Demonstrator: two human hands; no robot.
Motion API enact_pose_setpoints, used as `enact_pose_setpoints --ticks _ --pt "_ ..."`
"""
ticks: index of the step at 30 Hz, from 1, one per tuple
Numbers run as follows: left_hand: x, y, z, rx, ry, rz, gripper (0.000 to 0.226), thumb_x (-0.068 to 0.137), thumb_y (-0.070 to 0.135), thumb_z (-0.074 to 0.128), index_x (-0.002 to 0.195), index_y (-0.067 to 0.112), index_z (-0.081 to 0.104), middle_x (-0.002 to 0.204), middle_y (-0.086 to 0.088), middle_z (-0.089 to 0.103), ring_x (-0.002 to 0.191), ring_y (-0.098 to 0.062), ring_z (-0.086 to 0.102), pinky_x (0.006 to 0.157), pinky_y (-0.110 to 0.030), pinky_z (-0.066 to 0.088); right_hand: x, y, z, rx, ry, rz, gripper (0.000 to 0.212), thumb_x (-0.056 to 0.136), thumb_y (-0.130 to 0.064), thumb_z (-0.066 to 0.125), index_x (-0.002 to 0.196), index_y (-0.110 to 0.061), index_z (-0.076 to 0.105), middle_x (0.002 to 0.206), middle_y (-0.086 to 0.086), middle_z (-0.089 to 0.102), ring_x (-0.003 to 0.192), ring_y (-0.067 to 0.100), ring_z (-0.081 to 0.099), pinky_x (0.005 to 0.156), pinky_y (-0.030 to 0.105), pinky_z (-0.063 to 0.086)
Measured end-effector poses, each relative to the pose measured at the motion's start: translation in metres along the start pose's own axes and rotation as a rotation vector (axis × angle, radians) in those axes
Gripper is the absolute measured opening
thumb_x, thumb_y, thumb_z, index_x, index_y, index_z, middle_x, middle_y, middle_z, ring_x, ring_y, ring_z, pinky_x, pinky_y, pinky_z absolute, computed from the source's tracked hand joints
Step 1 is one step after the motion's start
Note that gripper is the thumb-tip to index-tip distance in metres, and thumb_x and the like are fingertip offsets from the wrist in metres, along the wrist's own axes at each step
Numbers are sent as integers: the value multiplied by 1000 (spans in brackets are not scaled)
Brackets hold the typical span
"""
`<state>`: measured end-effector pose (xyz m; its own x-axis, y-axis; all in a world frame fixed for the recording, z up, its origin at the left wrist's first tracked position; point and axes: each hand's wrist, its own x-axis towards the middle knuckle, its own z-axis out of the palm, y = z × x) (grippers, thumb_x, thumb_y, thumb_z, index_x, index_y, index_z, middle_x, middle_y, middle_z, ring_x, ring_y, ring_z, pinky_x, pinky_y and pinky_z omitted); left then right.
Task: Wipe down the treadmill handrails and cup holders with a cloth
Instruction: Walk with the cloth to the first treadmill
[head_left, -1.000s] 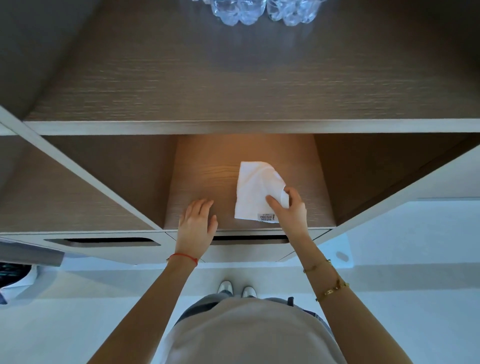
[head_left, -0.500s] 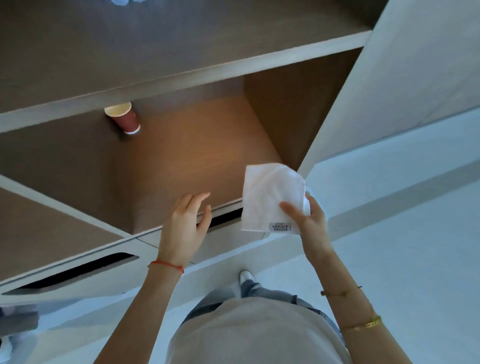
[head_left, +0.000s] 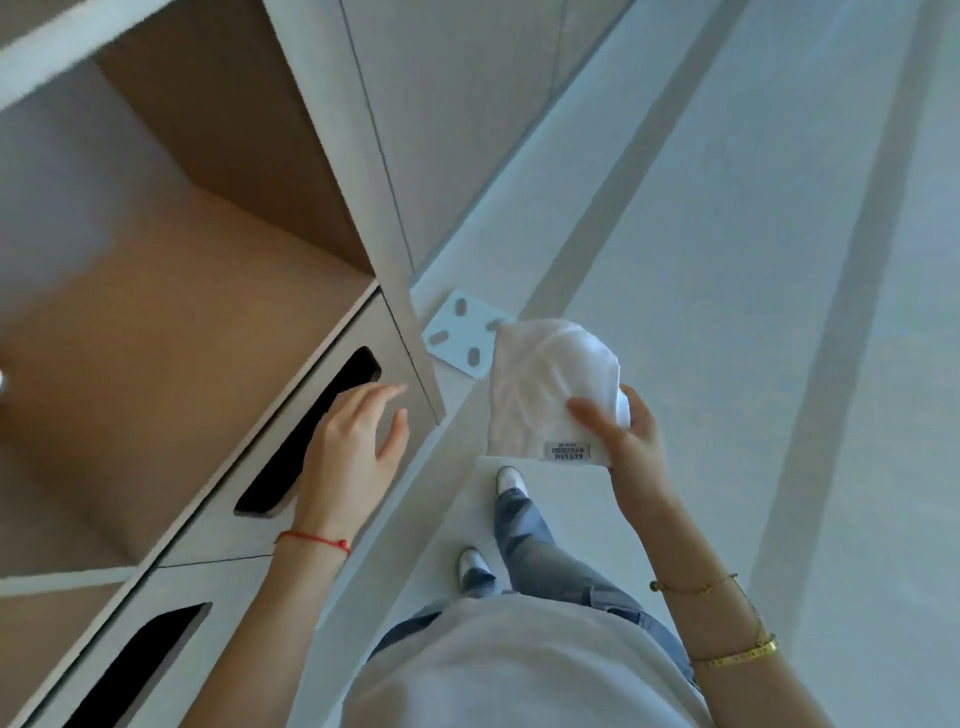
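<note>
A white cloth (head_left: 540, 384) with a small printed label at its lower edge hangs in the air over the pale floor, right of the shelf unit. My right hand (head_left: 628, 447) pinches it between thumb and fingers at its lower right corner. My left hand (head_left: 356, 441), with a red string on the wrist, hovers with relaxed fingers in front of the drawer front and holds nothing. No treadmill, handrail or cup holder is in view.
A wooden shelf unit (head_left: 171, 332) fills the left, with dark slot handles (head_left: 311, 431) in its lower drawer fronts. A pale square scale (head_left: 460, 332) lies on the floor by the unit's corner. My feet (head_left: 511, 480) stand on the pale floor (head_left: 727, 260), which stretches to the right.
The cloth has left the shelf and now hangs beside the unit in my right hand. The view has swung right, away from the shelf. My left hand has drawn back from the shelf edge.
</note>
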<state>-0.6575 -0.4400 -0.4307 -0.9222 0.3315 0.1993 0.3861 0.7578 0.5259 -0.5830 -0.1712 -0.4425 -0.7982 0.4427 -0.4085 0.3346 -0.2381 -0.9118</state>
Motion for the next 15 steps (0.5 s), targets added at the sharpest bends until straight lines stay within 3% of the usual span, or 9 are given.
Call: enact_pose_setpoints --ticks 3,8,12,15 --pt "9 27 20 -14 -99 73 26 95 19 58 119 13 66 117 -1 67 110 -13 59 93 -19 43 -14 8 -45 60 122 0 45 66 -41 80 101 -18 65 91 4 70 86 24 67 78 46 53" --pt "36 91 67 -11 -231 239 25 93 16 61 117 12 68 114 -2 69 106 -19 62 88 -28 49 -26 10 -125 172 326 -4 36 69 -36 79 98 -19 67 89 2 71 83 21 67 74 42 53" --pt "65 163 119 -23 -335 367 24 95 16 60 117 12 68 115 -3 69 108 -21 63 89 -30 49 -31 9 -198 275 478 -17 39 69 -32 79 103 -16 67 93 5 72 87 23 67 79 44 52" --pt "83 230 162 -58 -361 455 22 94 13 61 114 11 69 113 -4 70 98 -24 66 87 -30 51 -36 8 -259 319 571 -20 37 69 -32 79 100 -16 67 92 4 71 87 23 66 80 45 51"
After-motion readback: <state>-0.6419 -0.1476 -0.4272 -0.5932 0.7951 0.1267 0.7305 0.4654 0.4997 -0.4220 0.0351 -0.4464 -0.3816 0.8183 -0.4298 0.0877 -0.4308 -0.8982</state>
